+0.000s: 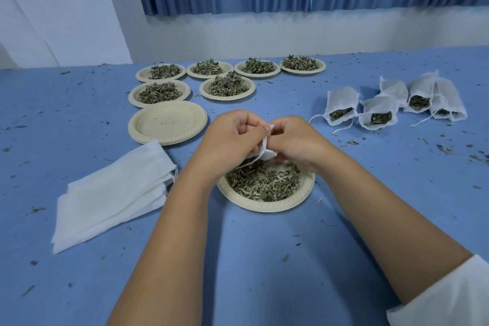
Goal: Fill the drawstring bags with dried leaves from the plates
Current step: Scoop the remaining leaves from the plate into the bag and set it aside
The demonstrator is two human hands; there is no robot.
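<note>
Both hands meet above the near plate (304, 194), which holds a layer of dried leaves (262, 182). My left hand (232, 137) and my right hand (296, 137) pinch a small white drawstring bag (266, 149) between them. The hands hide most of the bag; its string hangs down toward the leaves. A stack of flat white drawstring bags (111, 193) lies to the left of the plate. Several bags filled with leaves (378, 111) lie at the right.
Several plates heaped with dried leaves (227, 85) stand in two rows at the back. A stack of bare plates (166, 122) sits at the left of my hands. Leaf crumbs litter the blue tablecloth (264, 259). Behind the table are a white wall and blue curtains.
</note>
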